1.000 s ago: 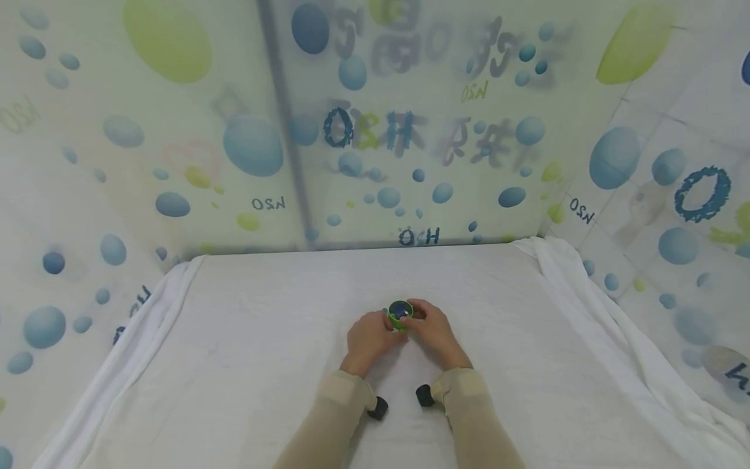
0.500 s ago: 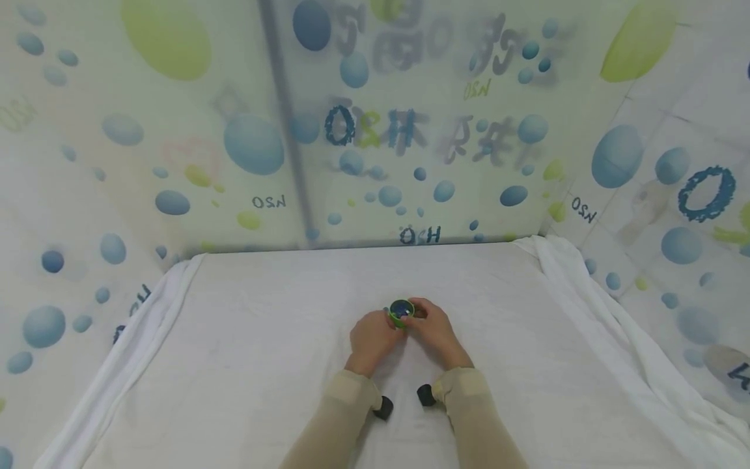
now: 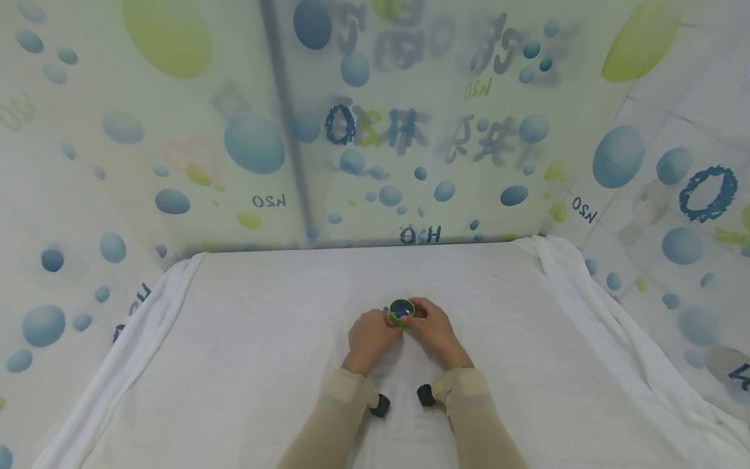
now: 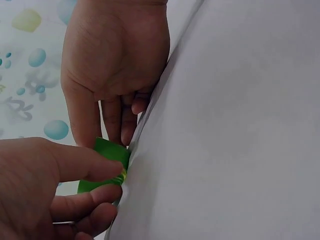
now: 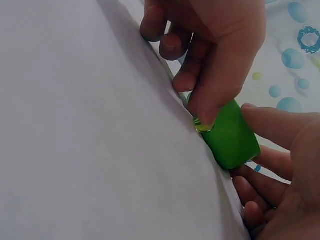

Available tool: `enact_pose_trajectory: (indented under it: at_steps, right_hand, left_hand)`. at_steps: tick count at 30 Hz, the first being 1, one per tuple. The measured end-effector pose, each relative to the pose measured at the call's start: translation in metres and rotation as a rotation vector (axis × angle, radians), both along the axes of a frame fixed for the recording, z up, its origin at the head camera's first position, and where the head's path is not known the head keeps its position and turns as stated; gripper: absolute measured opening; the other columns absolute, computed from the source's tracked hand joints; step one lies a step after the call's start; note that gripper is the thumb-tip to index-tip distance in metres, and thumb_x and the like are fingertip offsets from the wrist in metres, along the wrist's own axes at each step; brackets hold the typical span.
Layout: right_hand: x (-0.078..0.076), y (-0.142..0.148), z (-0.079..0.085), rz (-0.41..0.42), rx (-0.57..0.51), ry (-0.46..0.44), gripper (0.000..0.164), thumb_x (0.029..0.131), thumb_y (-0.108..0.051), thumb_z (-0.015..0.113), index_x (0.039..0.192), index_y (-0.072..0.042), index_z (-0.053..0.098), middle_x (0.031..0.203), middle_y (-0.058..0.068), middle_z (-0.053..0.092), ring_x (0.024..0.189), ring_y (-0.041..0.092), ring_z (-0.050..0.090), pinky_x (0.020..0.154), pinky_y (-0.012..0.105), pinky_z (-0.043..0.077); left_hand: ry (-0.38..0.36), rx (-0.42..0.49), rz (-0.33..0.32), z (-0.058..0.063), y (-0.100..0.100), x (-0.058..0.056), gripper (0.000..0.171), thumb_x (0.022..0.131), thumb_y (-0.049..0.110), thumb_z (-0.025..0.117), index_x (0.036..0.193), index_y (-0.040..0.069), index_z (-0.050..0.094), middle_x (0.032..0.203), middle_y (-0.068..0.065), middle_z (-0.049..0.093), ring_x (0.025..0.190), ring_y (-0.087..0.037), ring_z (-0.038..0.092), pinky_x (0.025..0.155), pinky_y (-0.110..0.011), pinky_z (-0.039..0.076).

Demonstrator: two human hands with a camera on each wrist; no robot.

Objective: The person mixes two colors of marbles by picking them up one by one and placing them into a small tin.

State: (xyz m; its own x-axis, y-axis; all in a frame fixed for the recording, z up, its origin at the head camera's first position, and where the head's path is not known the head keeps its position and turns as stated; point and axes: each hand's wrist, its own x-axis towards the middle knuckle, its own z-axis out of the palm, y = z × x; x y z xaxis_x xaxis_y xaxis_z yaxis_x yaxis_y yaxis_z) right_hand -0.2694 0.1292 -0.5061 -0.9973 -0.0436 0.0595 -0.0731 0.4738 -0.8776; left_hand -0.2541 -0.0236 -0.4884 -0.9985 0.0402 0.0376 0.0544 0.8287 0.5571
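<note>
A small green round case [image 3: 401, 309] with a dark, shiny blue face sits between my two hands, low over the white cloth. My left hand [image 3: 372, 339] comes from the left and pinches a small yellow-green piece [image 5: 203, 128] on the case's side between thumb and fingers. In the right wrist view the smooth green wall [image 5: 232, 142] of the case shows. From the right, my right hand [image 3: 435, 332] holds the case, index finger at the far side and thumb at the near rim. Fingertips partly hide its sides.
White cloth [image 3: 263, 326] covers the table, bunched along the left and right edges. A curtain-like wall [image 3: 363, 195] with blue and green bubble prints stands behind and at both sides. Black blocks [image 3: 426, 395] sit at the inner wrists.
My left hand and forearm shift slightly right, then partly back. The right hand hardly moves, and the green case stays between both hands.
</note>
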Motion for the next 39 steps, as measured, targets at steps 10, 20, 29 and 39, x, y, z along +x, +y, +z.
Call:
enact_pose_trajectory:
  at_steps: [10,20,29,39]
  right_hand:
    - [0.000,0.000,0.002,-0.019,0.020,-0.025,0.048,0.087,-0.018,0.073,0.130,-0.005,0.057,0.119,0.011,0.063,0.108,0.027,0.057,0.093,0.045,0.043]
    - [0.001,-0.001,0.004,-0.023,0.004,-0.027,0.047,0.087,-0.017,0.074,0.129,-0.005,0.058,0.118,0.010,0.063,0.106,0.026,0.058,0.093,0.045,0.044]
    - [0.001,-0.001,0.003,-0.020,-0.002,-0.032,0.047,0.086,-0.018,0.074,0.129,-0.006,0.059,0.118,0.010,0.063,0.107,0.026,0.057,0.094,0.045,0.043]
    - [-0.001,-0.002,0.001,-0.026,0.017,-0.057,0.048,0.086,-0.019,0.074,0.130,-0.007,0.058,0.117,0.009,0.063,0.108,0.026,0.057,0.095,0.045,0.042]
  left_hand:
    - [-0.065,0.063,-0.021,0.005,-0.005,-0.004,0.014,0.079,0.025,0.073,0.075,0.012,0.071,0.063,0.004,0.058,0.054,-0.014,0.051,0.049,-0.029,0.040]
    - [-0.099,0.142,-0.044,0.011,-0.012,-0.004,0.016,0.081,0.027,0.072,0.082,0.011,0.071,0.066,0.002,0.059,0.058,-0.015,0.054,0.052,-0.031,0.042]
    - [-0.077,0.172,-0.043,0.009,-0.025,-0.009,0.022,0.082,0.029,0.070,0.088,0.008,0.073,0.073,0.001,0.063,0.066,-0.015,0.056,0.060,-0.032,0.046]
    - [-0.048,0.292,-0.024,0.018,-0.037,-0.013,0.023,0.086,0.030,0.069,0.092,0.008,0.073,0.090,-0.004,0.069,0.081,-0.020,0.060,0.073,-0.038,0.050]
